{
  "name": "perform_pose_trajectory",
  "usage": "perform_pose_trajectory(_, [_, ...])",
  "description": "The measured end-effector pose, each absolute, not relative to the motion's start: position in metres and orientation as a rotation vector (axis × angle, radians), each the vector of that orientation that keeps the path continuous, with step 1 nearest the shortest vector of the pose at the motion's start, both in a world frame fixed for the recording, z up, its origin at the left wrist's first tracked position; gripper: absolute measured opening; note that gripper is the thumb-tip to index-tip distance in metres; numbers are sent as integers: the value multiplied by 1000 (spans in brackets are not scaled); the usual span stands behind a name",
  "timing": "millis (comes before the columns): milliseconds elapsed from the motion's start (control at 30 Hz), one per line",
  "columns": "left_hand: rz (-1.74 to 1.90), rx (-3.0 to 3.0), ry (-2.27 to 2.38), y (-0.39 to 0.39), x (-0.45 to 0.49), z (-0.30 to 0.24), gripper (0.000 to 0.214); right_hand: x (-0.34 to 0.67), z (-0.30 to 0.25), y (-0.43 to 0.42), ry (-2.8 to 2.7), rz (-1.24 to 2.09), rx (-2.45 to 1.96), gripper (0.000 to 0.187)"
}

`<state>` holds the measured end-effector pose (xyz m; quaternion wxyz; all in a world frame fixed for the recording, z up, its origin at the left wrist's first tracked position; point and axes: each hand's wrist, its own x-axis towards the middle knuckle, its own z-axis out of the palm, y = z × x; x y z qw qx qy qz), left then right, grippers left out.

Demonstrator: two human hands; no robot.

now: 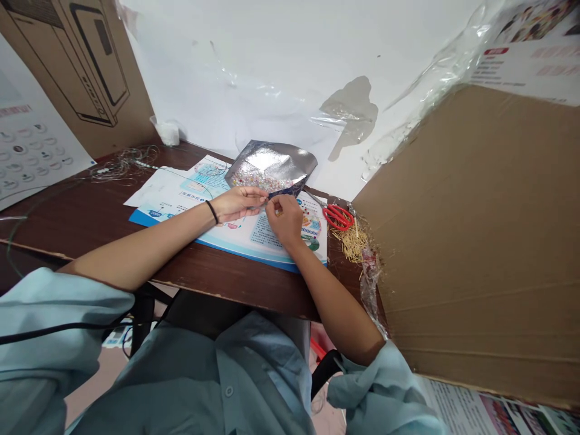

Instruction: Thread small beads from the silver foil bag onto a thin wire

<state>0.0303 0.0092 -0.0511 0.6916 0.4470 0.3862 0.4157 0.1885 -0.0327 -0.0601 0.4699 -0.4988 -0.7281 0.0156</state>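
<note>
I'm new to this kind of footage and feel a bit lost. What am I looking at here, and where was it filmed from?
There is no machine: one person works with two bare hands. The single picture comes from a camera on their head, looking forward and down. On the dark table lie printed sheets, a silvery pouch with small beads, red-handled scissors, gold-coloured sticks and tangled thread. The left hand and right hand meet in front of the pouch; anything between their fingers is too small to tell.
</note>
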Motion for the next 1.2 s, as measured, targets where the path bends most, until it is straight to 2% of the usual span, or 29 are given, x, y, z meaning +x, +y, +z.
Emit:
perform_pose_trajectory(433, [920, 971, 709, 14, 28, -57, 17, 188, -67, -28, -1751, -69, -1147, 15])
perform_pose_trajectory(1200, [921, 971, 745, 14, 28, -57, 17, 188, -68, -26, -1762, -133, -1111, 16])
